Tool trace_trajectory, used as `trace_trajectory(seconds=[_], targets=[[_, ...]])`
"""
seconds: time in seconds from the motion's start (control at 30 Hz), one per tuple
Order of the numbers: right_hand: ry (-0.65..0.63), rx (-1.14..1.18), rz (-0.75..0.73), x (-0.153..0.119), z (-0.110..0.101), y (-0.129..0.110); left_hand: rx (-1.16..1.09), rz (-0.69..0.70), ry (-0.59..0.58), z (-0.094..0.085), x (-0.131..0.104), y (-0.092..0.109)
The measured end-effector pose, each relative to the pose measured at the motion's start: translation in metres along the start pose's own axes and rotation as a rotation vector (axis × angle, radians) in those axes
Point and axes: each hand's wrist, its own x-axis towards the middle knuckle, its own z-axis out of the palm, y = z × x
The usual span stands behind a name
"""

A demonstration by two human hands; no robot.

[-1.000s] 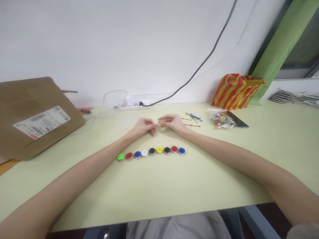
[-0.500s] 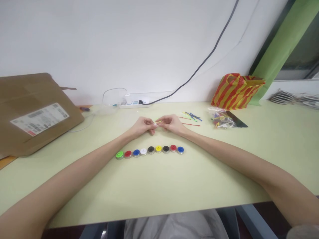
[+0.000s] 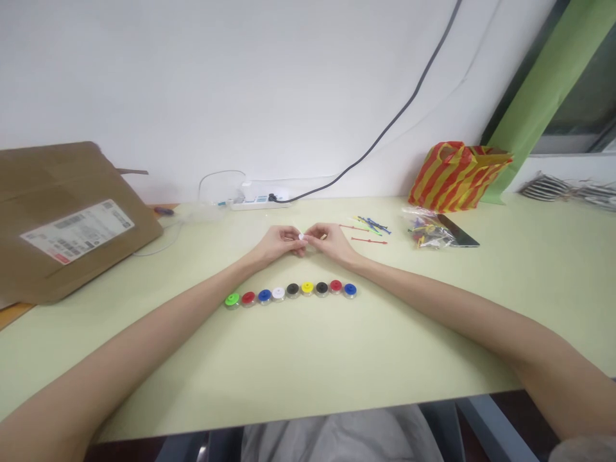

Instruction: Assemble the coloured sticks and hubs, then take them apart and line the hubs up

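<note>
Over the middle of the table, my left hand (image 3: 282, 242) and my right hand (image 3: 331, 241) meet at the fingertips. Between them is a small white round piece (image 3: 301, 237), pinched by both. A thin yellowish bit shows by the right fingers; its shape is too small to tell. Nearer to me runs a row of several small round pieces with coloured tops, from a green one (image 3: 232, 300) at the left to a blue one (image 3: 350, 290) at the right. Thin red sticks (image 3: 369, 240) and a pile of blue and yellow-green sticks (image 3: 373, 224) lie right of my right hand.
A cardboard box (image 3: 72, 212) stands at the left. A power strip (image 3: 260, 203) with a black cable sits by the wall. To the right are a clear bag of coloured parts (image 3: 426, 231), a dark flat device (image 3: 459, 232) and a red-yellow striped bag (image 3: 455, 176).
The white piece now shows more plainly between my fingertips. My right fingers have closed in towards the left ones.
</note>
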Motion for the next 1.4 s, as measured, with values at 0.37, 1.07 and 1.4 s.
trace_trajectory(seconds=[0.37, 1.07, 1.4], targets=[[0.016, -0.303, -0.342, 0.007, -0.02, 0.012, -0.053, 0.039, -0.008, -0.002, 0.0, 0.0], [-0.262, -0.543, -0.459, 0.008, -0.044, 0.026, 0.156, 0.048, 0.056, -0.005, 0.006, -0.007], [-0.388, -0.57, -0.518, 0.011, -0.044, 0.014, 0.246, 0.027, 0.039, -0.008, 0.01, -0.013]])
